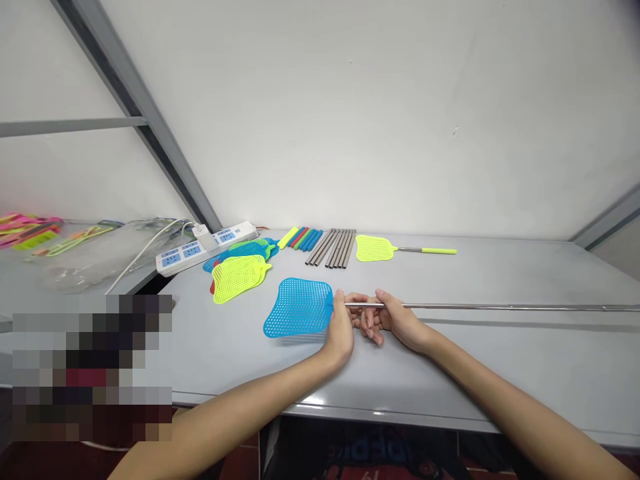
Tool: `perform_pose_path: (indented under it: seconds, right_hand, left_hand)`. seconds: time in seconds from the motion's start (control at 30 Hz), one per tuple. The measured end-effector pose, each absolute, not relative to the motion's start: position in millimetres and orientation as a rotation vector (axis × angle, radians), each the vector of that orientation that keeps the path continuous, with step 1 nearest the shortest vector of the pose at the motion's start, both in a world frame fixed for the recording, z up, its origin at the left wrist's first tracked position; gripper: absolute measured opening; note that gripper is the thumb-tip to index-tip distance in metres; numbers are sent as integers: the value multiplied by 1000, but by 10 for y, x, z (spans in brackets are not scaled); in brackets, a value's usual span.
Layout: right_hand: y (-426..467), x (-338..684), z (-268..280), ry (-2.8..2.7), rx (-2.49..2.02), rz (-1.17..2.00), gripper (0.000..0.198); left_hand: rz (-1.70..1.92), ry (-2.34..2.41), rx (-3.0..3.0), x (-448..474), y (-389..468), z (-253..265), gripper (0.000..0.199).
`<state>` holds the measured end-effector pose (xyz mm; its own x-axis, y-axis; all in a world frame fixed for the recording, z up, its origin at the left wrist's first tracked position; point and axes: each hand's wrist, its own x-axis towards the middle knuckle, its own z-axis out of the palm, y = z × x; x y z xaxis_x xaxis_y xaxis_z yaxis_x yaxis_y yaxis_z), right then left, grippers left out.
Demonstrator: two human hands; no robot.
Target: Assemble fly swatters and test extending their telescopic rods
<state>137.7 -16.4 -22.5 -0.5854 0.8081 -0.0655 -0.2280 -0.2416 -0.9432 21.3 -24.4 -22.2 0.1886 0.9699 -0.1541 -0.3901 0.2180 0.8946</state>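
Note:
A blue fly swatter head [300, 308] with a perforated face is held above the table's front half. My left hand [344, 327] is closed at its neck, where the head meets a thin metal rod [465, 307]. Just to the right, my right hand [395, 320] pinches the same rod between thumb and fingers. The rod is drawn out long and runs past the right edge of the view, roughly level. Behind my hands lies a yellow fly swatter [375, 249] with a short metal shaft and yellow grip.
Yellow swatter heads [239, 279] and blue swatter heads [250, 249] are piled at the left, near a white power strip [200, 250]. Several coloured grips [303, 239] and metal rods [333, 249] lie along the back. A wall [380, 120] rises behind the grey table [525, 373].

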Motion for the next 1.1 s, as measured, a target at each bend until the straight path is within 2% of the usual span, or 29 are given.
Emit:
perform_pose_path:
  seconds: [0.33, 0.67, 0.93, 1.1]
  right_hand:
    - [-179, 1344, -243, -1320, -716, 1914, 49]
    - [-121, 1346, -165, -1225, -905, 1870, 50]
    - [-144, 1316, -125, -1119, -947, 1848, 45]
    - [-138, 1335, -138, -1148, -969, 1842, 44]
  left_hand:
    - [1101, 878, 835, 212, -249, -240, 55]
    - [1077, 842, 812, 208, -149, -204, 57]
    - [1179, 693, 672, 185, -191, -132, 61]
    - [1358, 807, 645, 183, -146, -151, 52]
